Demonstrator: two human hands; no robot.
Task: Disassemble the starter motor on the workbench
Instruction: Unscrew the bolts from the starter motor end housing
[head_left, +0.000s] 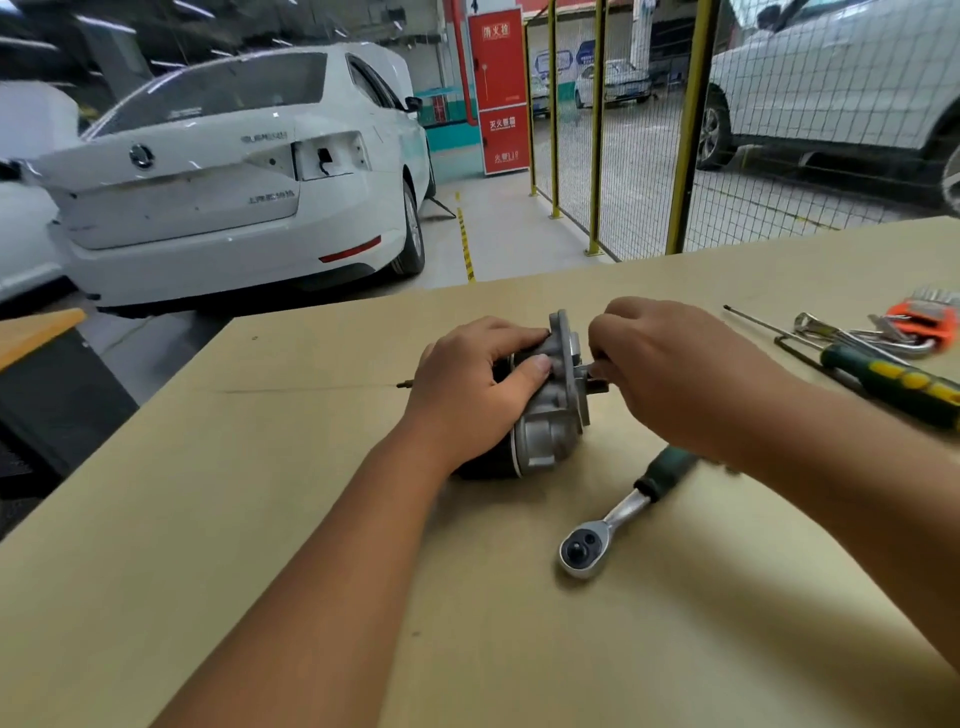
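The starter motor (545, 426) lies on its side in the middle of the workbench (260, 519), with a black body and a silver aluminium end housing facing right. My left hand (478, 384) grips the motor from the left, thumb and fingers curled onto the housing flange. My right hand (660, 364) is at the right face of the housing, fingers pinching a thin bolt (587, 370) that sticks out of it. A thin stud tip (405, 385) pokes out on the left, beyond my left hand.
A ratchet wrench (613, 525) with a green handle lies just right of the motor, partly under my right forearm. At the far right lie a green-yellow screwdriver (893, 379), a thin rod (758, 325) and an orange holder of hex keys (919, 327). White cars and a yellow mesh fence stand beyond the bench.
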